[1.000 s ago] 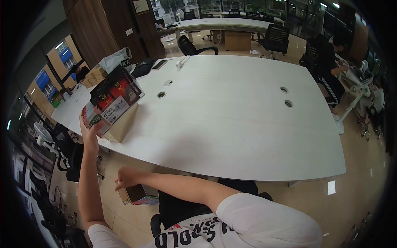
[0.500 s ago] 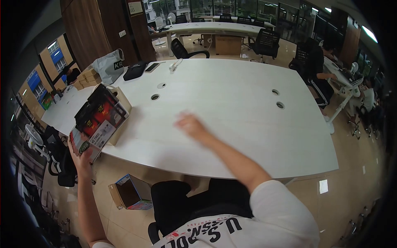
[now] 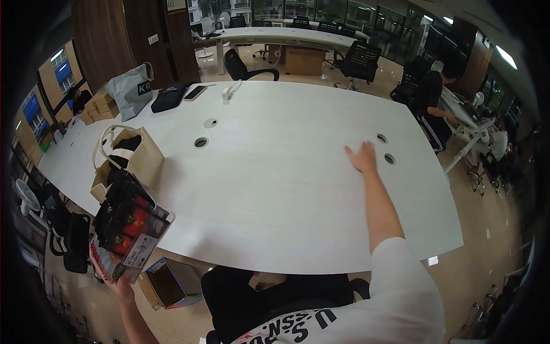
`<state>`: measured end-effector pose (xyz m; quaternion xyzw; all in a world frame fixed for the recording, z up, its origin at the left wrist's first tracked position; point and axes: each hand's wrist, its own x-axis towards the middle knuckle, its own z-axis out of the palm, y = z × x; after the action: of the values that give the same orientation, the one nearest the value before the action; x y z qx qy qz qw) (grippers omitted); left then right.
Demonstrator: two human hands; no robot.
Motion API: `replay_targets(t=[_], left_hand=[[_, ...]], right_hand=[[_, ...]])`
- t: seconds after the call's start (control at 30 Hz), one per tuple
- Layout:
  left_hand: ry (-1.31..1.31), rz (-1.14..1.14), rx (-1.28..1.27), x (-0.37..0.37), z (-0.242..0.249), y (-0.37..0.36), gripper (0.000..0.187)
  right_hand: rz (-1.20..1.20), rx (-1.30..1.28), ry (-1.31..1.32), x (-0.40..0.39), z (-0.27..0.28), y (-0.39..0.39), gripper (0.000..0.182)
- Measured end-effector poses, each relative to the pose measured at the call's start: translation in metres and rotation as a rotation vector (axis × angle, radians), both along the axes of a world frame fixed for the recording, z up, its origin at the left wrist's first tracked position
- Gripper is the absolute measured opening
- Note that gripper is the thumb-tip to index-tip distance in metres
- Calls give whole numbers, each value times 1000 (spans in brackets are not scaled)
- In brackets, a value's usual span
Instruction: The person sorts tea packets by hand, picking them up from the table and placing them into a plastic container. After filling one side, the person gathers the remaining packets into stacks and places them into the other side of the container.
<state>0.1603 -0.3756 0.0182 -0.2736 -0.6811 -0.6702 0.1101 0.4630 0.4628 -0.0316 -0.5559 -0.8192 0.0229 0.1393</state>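
The left hand (image 3: 118, 285) grips the lower end of a black-and-red packaged box (image 3: 129, 228) from beneath, holding it tilted just off the near left edge of the white counter (image 3: 275, 189), out over the floor. The box's clear-wrapped face shows red and black packs with a pale label near its lower end.

The right hand (image 3: 362, 156) lies open and flat on the counter toward the far right side, fingers spread, holding nothing, just beside two round cable holes (image 3: 385, 148).

A beige tote bag (image 3: 127, 160) with looped handles stands on the counter near the left edge, just behind the box. Below the near edge, an open cardboard carton (image 3: 168, 282) sits on the floor next to a black chair (image 3: 240, 298).

Toward the far left corner of the counter lie a grey bag (image 3: 132, 89), a black pouch (image 3: 169, 97), a phone (image 3: 195, 92) and a white power strip (image 3: 230, 90). A person in dark clothes (image 3: 431, 100) sits beyond the right edge.
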Motion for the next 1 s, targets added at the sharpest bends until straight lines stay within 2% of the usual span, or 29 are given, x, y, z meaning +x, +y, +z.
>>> replay_targets(t=[0.17, 0.37, 0.43, 0.47, 0.53, 0.57, 0.63, 0.67, 0.7, 0.73, 0.8, 0.9, 0.93, 0.97, 1.0], left_hand=[[-25, 21, -30, 1, -24, -32, 118], [-22, 51, -58, 27, -26, -57, 118], [22, 52, -71, 47, -11, -57, 110], [-18, 24, -73, 54, -4, -65, 98], [-64, -20, -50, 67, 6, -75, 79], [-70, -33, -29, 73, 11, -76, 72], [-18, -20, 51, 84, 21, -71, 68], [1, -14, 18, 90, 24, -74, 67], [22, -6, -15, 93, 26, -79, 65], [43, 2, -48, 94, 27, -84, 64], [17, 70, -70, 100, 19, -100, 62], [11, 73, -75, 117, 32, -96, 61], [-7, 56, -74, 122, 35, -94, 61], [-24, 39, -73, 127, 37, -93, 61], [-57, 21, -73, 129, 36, -96, 61]], right_hand=[[333, -41, 11, -167, 2, -66, 114], [814, -46, 53, -305, 5, -226, 114], [972, -71, 101, -332, 2, -286, 114], [1050, -90, 129, -340, 1, -318, 113], [1220, -110, 254, -340, -1, -388, 110], [1306, -245, 315, -331, 1, -425, 110], [1515, -152, 498, -313, -19, -504, 108], [1667, -306, 482, -300, -12, -535, 110], [1791, -264, 449, -291, -11, -567, 109], [1986, -358, 413, -275, -2, -587, 100], [1984, -1004, 97, -237, 6, -625, 82], [2155, -762, 469, -223, 7, -607, 70], [2141, -798, 398, -223, 26, -578, 68], [1972, -651, 611, -221, 6, -552, 71], [1760, -601, 365, -199, 43, -504, 79]])
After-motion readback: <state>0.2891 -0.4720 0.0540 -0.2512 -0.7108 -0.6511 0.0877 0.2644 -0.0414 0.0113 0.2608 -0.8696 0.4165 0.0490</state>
